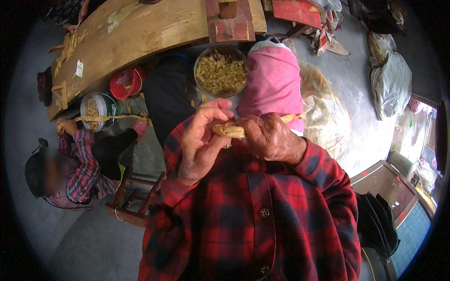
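In front of my chest, both hands work on a yellowish, folded flat strip, perhaps dried bean curd or plant material; I cannot tell which. My left hand has its fingers bent around the strip's looped end, with the thumb against it. My right hand grips the strip firmly with curled fingers. Past the right knuckles the strip's loose tail sticks out toward the pink cloth over my knee. Beyond my hands a round bowl holds many short yellowish knotted pieces.
A long wooden board spans the far left. At left another person pulls a long strip beside a white bucket and a red bucket. A wooden stool stands nearby. A large translucent plastic bag lies right of my knee.
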`<state>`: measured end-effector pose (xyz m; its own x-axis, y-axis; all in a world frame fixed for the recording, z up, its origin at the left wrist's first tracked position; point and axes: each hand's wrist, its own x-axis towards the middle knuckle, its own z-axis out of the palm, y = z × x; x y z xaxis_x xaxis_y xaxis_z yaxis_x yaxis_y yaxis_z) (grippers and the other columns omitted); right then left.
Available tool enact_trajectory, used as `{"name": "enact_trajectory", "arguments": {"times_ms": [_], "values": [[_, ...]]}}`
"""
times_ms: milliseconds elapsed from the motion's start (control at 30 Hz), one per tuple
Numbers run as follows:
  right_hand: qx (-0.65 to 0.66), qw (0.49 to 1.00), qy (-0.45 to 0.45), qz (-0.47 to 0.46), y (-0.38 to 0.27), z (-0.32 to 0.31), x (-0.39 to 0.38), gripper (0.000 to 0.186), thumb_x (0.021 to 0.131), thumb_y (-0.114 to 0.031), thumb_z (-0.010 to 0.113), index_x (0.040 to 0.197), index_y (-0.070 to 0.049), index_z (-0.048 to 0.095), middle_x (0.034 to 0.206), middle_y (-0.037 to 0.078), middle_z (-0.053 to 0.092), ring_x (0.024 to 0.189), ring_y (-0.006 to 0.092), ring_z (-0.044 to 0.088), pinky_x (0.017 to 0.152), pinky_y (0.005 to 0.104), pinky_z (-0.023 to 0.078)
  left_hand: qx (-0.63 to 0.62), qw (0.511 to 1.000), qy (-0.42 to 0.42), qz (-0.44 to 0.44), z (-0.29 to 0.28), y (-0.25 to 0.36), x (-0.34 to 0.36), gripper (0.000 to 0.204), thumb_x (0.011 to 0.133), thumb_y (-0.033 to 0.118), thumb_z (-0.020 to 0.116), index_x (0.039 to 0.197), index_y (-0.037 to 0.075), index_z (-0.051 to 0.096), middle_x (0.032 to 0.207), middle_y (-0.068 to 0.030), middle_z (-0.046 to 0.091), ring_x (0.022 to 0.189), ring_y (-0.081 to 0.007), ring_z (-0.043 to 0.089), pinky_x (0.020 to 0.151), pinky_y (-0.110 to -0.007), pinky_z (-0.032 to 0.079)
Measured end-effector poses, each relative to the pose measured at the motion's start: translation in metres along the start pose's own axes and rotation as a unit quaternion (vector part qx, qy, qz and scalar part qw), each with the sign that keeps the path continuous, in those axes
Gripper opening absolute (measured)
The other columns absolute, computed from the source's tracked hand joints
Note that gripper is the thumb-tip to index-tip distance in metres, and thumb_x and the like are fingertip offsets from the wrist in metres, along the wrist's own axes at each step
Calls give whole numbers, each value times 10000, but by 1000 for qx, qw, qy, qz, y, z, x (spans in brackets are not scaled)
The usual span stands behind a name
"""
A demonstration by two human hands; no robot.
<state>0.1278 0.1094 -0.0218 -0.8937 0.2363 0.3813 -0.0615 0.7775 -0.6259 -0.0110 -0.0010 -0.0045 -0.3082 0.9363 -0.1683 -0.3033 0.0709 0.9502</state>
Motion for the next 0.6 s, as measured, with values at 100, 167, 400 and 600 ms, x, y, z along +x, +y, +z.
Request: {"name": "enact_trajectory", "arguments": {"times_ms": [100,167,400,600], "values": [[-148,989,-5,-27,5,-1,-2,231,722,-119,560,875,44,503,646,112,506,487,213,531,371,348,389,120,992,10,-46,-1,-3,-3,165,888,121,527,929,-34,567,959,-100,563,768,-123,563,665,-226,471],[-159,986,-46,-30,9,-5,-3,274,719,-107,606,924,55,523,715,103,537,542,200,550,405,320,393,49,993,21,-103,3,-7,-3,229,911,173,514,939,-40,591,691,-49,584,605,-105,560,598,-217,471],[-151,975,-137,-87,13,-29,-4,341,729,-188,672,943,50,555,726,75,556,542,168,552,424,291,414,-41,981,-56,-180,-6,-8,-10,240,922,181,494,935,-31,604,699,-42,587,564,-72,539,509,-200,438],[42,992,-117,-20,11,-43,-9,309,810,-299,632,792,-8,533,516,86,458,447,255,522,411,363,395,103,972,-176,-119,-11,9,-6,222,916,164,499,812,-16,576,679,-32,577,531,-69,534,484,-208,435]]}}
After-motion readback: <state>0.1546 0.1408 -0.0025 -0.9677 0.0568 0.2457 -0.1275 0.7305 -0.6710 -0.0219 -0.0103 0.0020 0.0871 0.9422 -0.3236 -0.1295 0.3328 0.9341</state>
